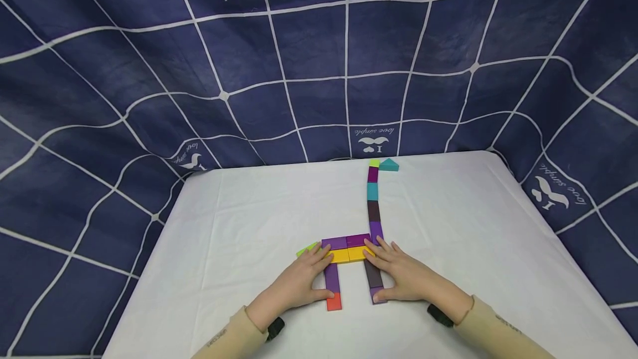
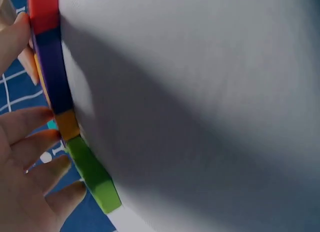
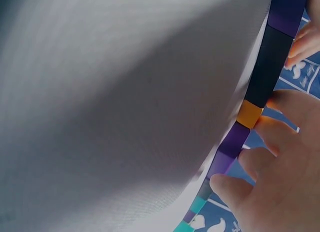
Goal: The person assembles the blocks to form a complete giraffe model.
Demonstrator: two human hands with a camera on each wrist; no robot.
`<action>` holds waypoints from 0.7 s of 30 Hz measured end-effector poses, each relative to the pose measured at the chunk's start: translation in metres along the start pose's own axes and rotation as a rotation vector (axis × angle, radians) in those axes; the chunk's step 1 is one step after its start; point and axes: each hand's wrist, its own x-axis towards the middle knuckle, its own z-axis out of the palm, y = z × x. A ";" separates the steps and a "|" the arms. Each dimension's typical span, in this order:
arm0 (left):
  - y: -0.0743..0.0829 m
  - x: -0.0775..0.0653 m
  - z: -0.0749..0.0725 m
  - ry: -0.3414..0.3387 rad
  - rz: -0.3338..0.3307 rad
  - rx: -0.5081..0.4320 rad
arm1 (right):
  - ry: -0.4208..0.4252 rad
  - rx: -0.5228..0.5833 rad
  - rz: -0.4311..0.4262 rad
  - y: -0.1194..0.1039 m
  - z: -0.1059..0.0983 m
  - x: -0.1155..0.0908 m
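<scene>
Flat coloured blocks form a four-legged, long-necked shape on the white cloth. Two yellow blocks (image 1: 340, 256) lie below a purple block (image 1: 334, 244) and a magenta block (image 1: 358, 240). My left hand (image 1: 299, 281) touches the left side, its fingers spread by the green block (image 2: 95, 177) and yellow end, its thumb at the red block (image 1: 334, 302) under a purple leg block (image 1: 332, 277). On the right, my right hand (image 1: 406, 276) rests spread fingers by the yellow end and purple neck block (image 1: 376, 230). Its thumb touches the small purple block (image 1: 377, 299) below a dark block (image 1: 373, 274).
The neck runs on toward the far edge through a dark block (image 1: 374, 211), a teal block (image 1: 372, 191), a magenta block (image 1: 372, 174) and a lime block (image 1: 374, 163). A teal triangle (image 1: 389, 165) lies beside its top. Blue gridded curtain (image 1: 314, 43) surrounds the table (image 1: 239, 215).
</scene>
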 end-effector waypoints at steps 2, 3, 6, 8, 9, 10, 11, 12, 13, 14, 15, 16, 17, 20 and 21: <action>0.001 0.000 0.002 -0.017 -0.003 0.004 | -0.006 0.005 0.003 -0.001 0.000 0.000; 0.002 0.000 0.003 -0.022 -0.009 0.003 | -0.008 0.004 0.003 -0.001 0.000 0.001; 0.001 -0.001 0.006 -0.025 -0.022 0.000 | -0.006 -0.003 0.001 -0.001 0.001 0.001; 0.001 -0.001 0.006 -0.030 -0.028 0.001 | -0.004 -0.004 0.001 0.000 0.002 0.001; 0.001 -0.001 0.006 -0.034 -0.032 -0.002 | -0.004 -0.005 0.000 0.000 0.002 0.001; 0.001 -0.001 0.006 -0.036 -0.034 -0.006 | -0.002 -0.004 -0.002 0.000 0.002 0.001; 0.001 -0.001 0.006 -0.038 -0.036 -0.009 | -0.001 -0.001 -0.003 0.000 0.002 0.001; 0.001 -0.001 0.006 -0.039 -0.037 -0.011 | -0.001 0.000 -0.005 0.000 0.003 0.000; 0.001 -0.001 0.006 -0.042 -0.041 -0.015 | -0.001 0.001 -0.006 0.000 0.003 0.000; 0.001 -0.002 0.006 -0.045 -0.045 -0.021 | -0.001 0.004 -0.006 0.000 0.003 0.000; 0.001 -0.002 0.007 -0.046 -0.045 -0.023 | -0.002 0.006 -0.007 0.000 0.003 -0.001; 0.001 -0.002 0.007 -0.047 -0.046 -0.025 | -0.001 0.010 -0.008 0.000 0.003 -0.001; 0.001 -0.002 0.007 -0.047 -0.044 -0.025 | 0.005 0.020 -0.011 0.000 0.002 -0.001; 0.001 -0.002 0.004 -0.037 -0.047 -0.056 | 0.050 0.062 -0.006 0.003 -0.002 -0.002; 0.001 -0.002 0.003 -0.029 -0.051 -0.070 | 0.073 0.075 -0.001 0.004 -0.004 -0.002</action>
